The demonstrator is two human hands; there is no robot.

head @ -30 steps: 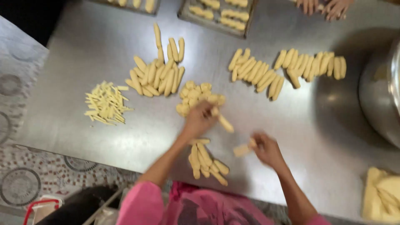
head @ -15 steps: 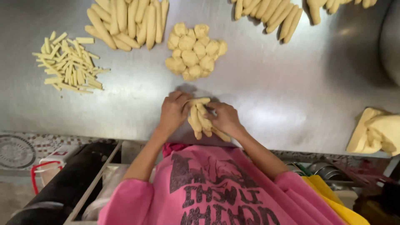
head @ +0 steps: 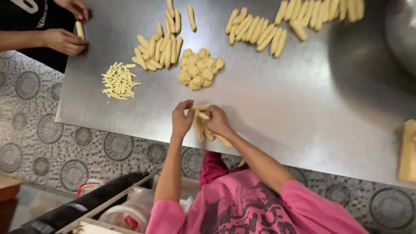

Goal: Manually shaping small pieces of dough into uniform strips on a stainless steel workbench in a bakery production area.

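On the steel table [head: 281, 108], a small pile of pale dough rolls [head: 203, 128] lies near the front edge. My left hand [head: 182, 119] pinches the top end of one roll at the pile's left side. From the right, my right hand [head: 217, 122] lies over the pile with its fingers curled around the rolls. The two hands almost touch. A cluster of round dough balls [head: 199, 67] sits just beyond them.
Thin cut dough sticks [head: 119, 80] lie at the left. Finished rolls sit in groups [head: 158, 45], [head: 258, 30], [head: 325, 11]. A co-worker's hands [head: 65, 41] at top left hold a roll [head: 80, 29]. A metal bowl [head: 401, 30] and a dough block [head: 407, 149] are at the right.
My hands, apart and each holding a piece a second ago, have come together on the pile by the table's edge. The view has shifted, and the co-worker's hands now show at top left.
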